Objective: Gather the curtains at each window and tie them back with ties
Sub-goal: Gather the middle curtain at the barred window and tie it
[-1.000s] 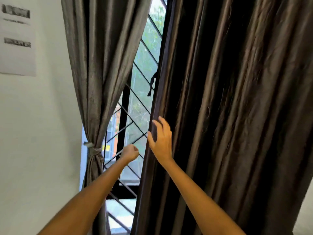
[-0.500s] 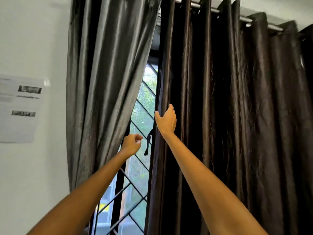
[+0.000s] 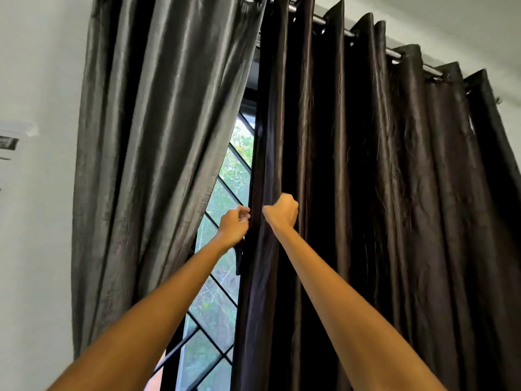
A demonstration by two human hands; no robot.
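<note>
Far left, a sheet of paper (image 3: 12, 139) on the white wall (image 3: 36, 249) is cut off by the frame edge, its print too blurred to read. Next comes the grey curtain (image 3: 158, 142), hanging in glossy folds that narrow toward the bottom; its lower part drops out of sight behind the left forearm, so no tie shows there. Through the gap, the window (image 3: 225, 187) shows black diagonal bars and blurred green beyond, only a narrow slice of it visible.

Now the left hand (image 3: 234, 224), up at the inner edge of the dark curtain (image 3: 366, 193), fingers curled in with the tips pinching at that edge. A small dark strip (image 3: 239, 258) hangs just below the hand against the curtain's edge; whether it is a tie or part of the cloth is hard to say, and whether the hand holds it I cannot tell. Just beside it, the right hand (image 3: 282, 213) is closed round the first fold of the dark curtain, knuckles toward us, fingertips hidden in the cloth.

The dark curtain spreads wide to the right in deep pleats, cut off at the right and bottom edges. Along the top, the metal rod (image 3: 335, 29) peeks out between the pleats, under a white ceiling (image 3: 451, 24).
</note>
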